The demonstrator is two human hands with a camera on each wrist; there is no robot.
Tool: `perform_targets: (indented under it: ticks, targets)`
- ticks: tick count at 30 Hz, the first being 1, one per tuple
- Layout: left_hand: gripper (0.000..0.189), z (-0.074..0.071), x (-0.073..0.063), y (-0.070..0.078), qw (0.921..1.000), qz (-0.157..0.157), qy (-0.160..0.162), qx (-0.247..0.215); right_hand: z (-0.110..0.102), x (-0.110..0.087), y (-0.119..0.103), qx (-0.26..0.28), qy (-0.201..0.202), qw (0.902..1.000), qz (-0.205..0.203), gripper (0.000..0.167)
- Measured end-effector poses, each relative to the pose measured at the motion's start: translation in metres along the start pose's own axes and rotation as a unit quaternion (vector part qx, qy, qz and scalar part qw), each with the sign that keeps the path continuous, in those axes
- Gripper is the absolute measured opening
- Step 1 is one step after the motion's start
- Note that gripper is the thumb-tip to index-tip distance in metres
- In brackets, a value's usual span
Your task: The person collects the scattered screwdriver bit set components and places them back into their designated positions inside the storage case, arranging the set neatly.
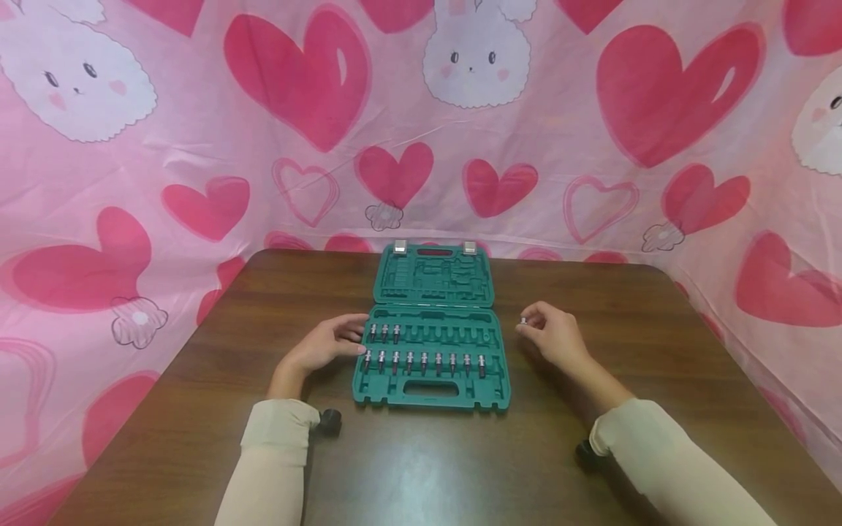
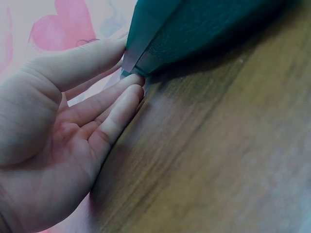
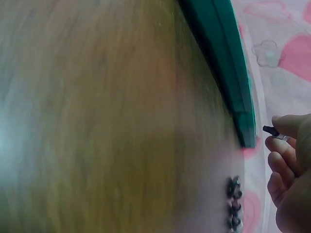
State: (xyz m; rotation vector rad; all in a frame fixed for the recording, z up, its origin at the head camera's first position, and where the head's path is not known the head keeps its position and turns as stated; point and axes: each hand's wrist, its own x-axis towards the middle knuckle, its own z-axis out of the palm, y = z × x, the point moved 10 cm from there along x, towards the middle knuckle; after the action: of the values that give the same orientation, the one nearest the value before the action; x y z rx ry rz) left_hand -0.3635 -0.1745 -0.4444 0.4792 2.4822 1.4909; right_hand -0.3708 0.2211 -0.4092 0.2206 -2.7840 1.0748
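Note:
A green plastic case (image 1: pixel 430 396) lies unfolded on the table with its lid (image 1: pixel 434 296) laid back. Several bit sockets (image 1: pixel 424 363) fill its front row; three more bit sockets (image 1: pixel 384 333) sit at the left end of the back row, beside bare slots. My left hand (image 1: pixel 322 343) rests at the case's left side, thumb and fingers extended; in the left wrist view the fingertips (image 2: pixel 133 80) touch the case's edge. Right of the case, my right hand (image 1: pixel 555 336) pinches a small bit socket (image 3: pixel 273 131), dark tip pointing out, between thumb and finger.
A row of small dark metal pieces (image 3: pixel 234 206) shows on the table in the right wrist view, beyond the case's corner. The brown wooden table (image 1: pixel 421 467) runs back to a pink heart-and-rabbit cloth (image 1: pixel 546 131) hanging behind and at both sides.

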Motion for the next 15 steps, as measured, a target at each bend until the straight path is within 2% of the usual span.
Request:
perform_targets:
  ticks: [5,15]
  targets:
    - [0.062,0.001,0.000,0.002,1.0000,-0.003,0.000,0.002,0.009,0.000,-0.005,-0.002,-0.014,0.9998,0.013,0.022]
    - [0.061,0.000,0.000,0.000,1.0000,-0.008,0.001,0.001,0.025,0.003,-0.027,0.022,-0.014,0.9996,-0.015,0.018]
